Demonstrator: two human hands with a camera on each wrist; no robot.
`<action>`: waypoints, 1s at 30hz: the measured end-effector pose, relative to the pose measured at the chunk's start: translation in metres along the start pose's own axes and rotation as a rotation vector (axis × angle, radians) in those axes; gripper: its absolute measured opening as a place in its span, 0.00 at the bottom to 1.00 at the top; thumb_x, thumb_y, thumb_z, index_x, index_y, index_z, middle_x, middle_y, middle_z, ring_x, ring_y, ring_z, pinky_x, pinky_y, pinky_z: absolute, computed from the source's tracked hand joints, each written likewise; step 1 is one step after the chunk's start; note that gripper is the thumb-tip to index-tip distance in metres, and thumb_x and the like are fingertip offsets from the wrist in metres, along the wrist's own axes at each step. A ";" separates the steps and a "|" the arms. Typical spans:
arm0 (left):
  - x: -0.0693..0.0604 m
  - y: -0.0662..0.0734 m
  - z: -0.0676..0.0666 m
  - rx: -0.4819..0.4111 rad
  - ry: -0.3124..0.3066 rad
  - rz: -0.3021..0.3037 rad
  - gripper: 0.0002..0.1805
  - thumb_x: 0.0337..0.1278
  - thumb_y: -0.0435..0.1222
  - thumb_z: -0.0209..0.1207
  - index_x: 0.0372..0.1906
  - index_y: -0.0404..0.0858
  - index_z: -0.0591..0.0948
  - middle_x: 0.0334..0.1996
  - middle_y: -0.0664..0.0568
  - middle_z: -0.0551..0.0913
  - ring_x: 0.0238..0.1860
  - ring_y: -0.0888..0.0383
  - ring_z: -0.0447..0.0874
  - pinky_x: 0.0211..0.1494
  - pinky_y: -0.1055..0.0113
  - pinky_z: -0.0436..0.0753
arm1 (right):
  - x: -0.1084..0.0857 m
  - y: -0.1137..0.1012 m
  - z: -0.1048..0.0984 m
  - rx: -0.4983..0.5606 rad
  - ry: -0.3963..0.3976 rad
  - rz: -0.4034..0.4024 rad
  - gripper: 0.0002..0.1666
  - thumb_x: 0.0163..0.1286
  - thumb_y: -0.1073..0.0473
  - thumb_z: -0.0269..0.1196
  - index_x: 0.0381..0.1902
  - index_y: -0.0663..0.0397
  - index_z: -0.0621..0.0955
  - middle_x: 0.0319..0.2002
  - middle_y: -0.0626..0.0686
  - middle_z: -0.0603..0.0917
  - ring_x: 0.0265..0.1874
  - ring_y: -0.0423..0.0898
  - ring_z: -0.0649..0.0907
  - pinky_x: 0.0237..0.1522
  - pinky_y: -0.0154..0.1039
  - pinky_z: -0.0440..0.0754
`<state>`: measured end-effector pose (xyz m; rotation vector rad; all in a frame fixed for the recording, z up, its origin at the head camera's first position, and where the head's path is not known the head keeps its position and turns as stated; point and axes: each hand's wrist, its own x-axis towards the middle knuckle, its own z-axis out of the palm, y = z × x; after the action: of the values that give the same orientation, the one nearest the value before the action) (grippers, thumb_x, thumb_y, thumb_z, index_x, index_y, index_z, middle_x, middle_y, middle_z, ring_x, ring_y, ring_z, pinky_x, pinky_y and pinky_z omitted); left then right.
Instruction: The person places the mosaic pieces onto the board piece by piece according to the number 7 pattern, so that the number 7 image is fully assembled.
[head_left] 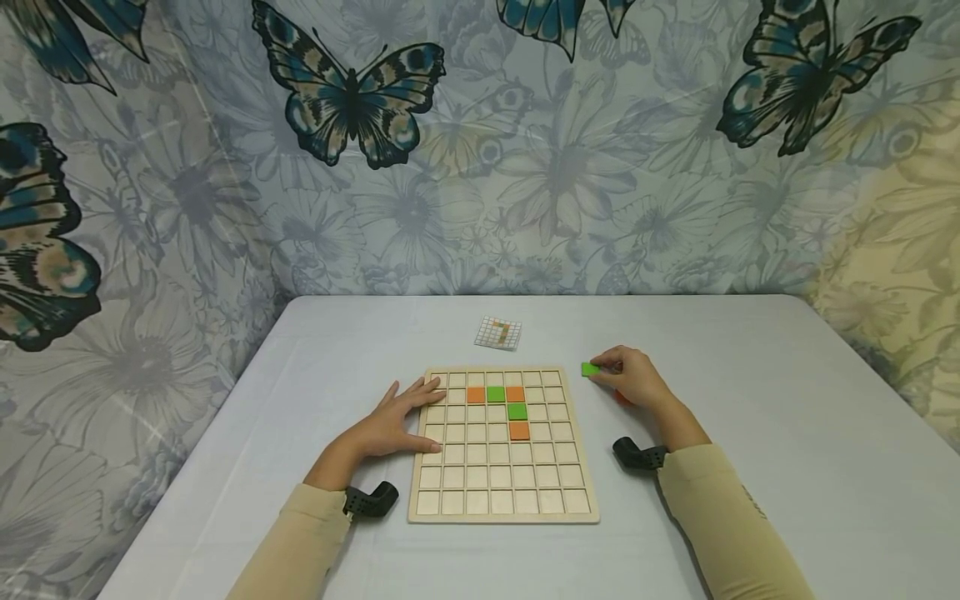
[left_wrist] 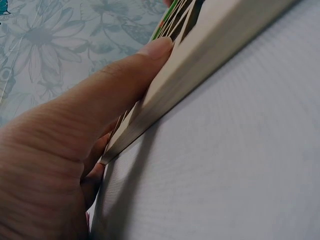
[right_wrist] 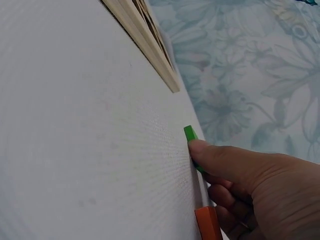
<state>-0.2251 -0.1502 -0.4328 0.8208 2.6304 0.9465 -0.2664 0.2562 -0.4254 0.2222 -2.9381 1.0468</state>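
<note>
A wooden grid board (head_left: 465,502) lies flat on the white table, with orange and green square tiles in some of its cells. My left hand (head_left: 390,425) rests on the board's left edge, fingers spread and thumb on the rim; the left wrist view shows the thumb (left_wrist: 120,75) touching the frame. Right of the board, my right hand (head_left: 636,379) pinches a green tile (head_left: 589,369) between thumb and fingers. Under that hand sits an orange tile (right_wrist: 207,222), partly hidden in the head view. On the board, a green tile (head_left: 517,412) lies above an orange tile (head_left: 519,431).
Behind the board lies a small card (head_left: 498,332) printed with a grid and a coloured pattern. The white table (head_left: 750,358) extends to both sides. A butterfly-patterned cloth (head_left: 555,167) hangs behind it. Each wrist wears a black camera mount (head_left: 372,500).
</note>
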 end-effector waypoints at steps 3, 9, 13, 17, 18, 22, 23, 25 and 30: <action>0.000 0.000 0.000 -0.001 0.001 0.001 0.46 0.40 0.53 0.69 0.68 0.46 0.65 0.74 0.51 0.52 0.75 0.49 0.40 0.75 0.48 0.27 | 0.000 0.000 0.001 -0.005 0.008 0.000 0.19 0.61 0.59 0.65 0.47 0.65 0.82 0.48 0.64 0.80 0.50 0.61 0.76 0.54 0.56 0.74; 0.000 0.000 0.000 -0.006 0.002 0.001 0.46 0.40 0.53 0.69 0.68 0.46 0.65 0.74 0.51 0.52 0.75 0.49 0.40 0.75 0.48 0.27 | 0.000 0.000 0.002 -0.009 0.018 0.007 0.19 0.61 0.58 0.65 0.47 0.65 0.82 0.48 0.64 0.80 0.50 0.60 0.76 0.55 0.56 0.74; 0.000 0.000 0.000 -0.004 0.003 0.001 0.47 0.40 0.53 0.69 0.68 0.46 0.65 0.74 0.51 0.52 0.75 0.49 0.40 0.75 0.47 0.27 | 0.000 0.001 0.003 -0.012 0.023 0.001 0.19 0.61 0.58 0.65 0.47 0.65 0.82 0.48 0.64 0.80 0.50 0.61 0.77 0.55 0.56 0.74; 0.000 -0.001 0.000 -0.001 0.004 0.007 0.47 0.40 0.53 0.69 0.69 0.46 0.65 0.74 0.52 0.52 0.75 0.49 0.40 0.75 0.47 0.27 | 0.000 0.001 0.004 -0.010 0.028 -0.006 0.18 0.60 0.58 0.65 0.46 0.65 0.82 0.48 0.64 0.80 0.51 0.61 0.77 0.56 0.56 0.74; 0.000 -0.001 0.000 0.000 0.004 0.009 0.47 0.40 0.53 0.69 0.69 0.46 0.64 0.74 0.52 0.52 0.75 0.49 0.40 0.75 0.47 0.27 | 0.000 0.002 0.004 -0.008 0.029 -0.006 0.18 0.60 0.59 0.65 0.46 0.65 0.82 0.48 0.64 0.80 0.51 0.61 0.77 0.56 0.56 0.74; 0.000 -0.002 0.001 0.001 0.003 0.009 0.47 0.40 0.54 0.69 0.69 0.46 0.65 0.74 0.52 0.52 0.75 0.50 0.40 0.75 0.48 0.27 | 0.001 0.002 0.004 -0.006 0.027 -0.006 0.19 0.61 0.58 0.65 0.46 0.66 0.81 0.49 0.65 0.80 0.51 0.61 0.77 0.56 0.56 0.74; 0.000 -0.002 0.001 0.002 0.003 0.007 0.47 0.40 0.54 0.69 0.69 0.46 0.65 0.74 0.52 0.51 0.75 0.50 0.40 0.75 0.48 0.27 | 0.001 0.002 0.004 -0.004 0.026 -0.002 0.19 0.61 0.58 0.65 0.46 0.66 0.81 0.49 0.64 0.80 0.51 0.61 0.77 0.55 0.56 0.74; 0.000 -0.002 0.001 0.003 0.002 0.004 0.47 0.40 0.54 0.69 0.68 0.46 0.65 0.74 0.52 0.51 0.75 0.50 0.40 0.75 0.48 0.27 | 0.000 0.000 0.004 -0.002 0.020 0.003 0.19 0.61 0.57 0.65 0.46 0.65 0.81 0.49 0.65 0.80 0.50 0.61 0.77 0.55 0.56 0.74; 0.001 -0.003 0.001 0.011 0.004 0.005 0.47 0.40 0.54 0.69 0.69 0.46 0.65 0.74 0.52 0.51 0.75 0.50 0.40 0.75 0.48 0.27 | -0.001 -0.006 0.002 0.014 0.003 0.015 0.20 0.61 0.56 0.65 0.48 0.64 0.80 0.49 0.65 0.80 0.50 0.62 0.77 0.55 0.57 0.74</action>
<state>-0.2264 -0.1509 -0.4352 0.8297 2.6404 0.9367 -0.2644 0.2509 -0.4231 0.1994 -2.9348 1.0683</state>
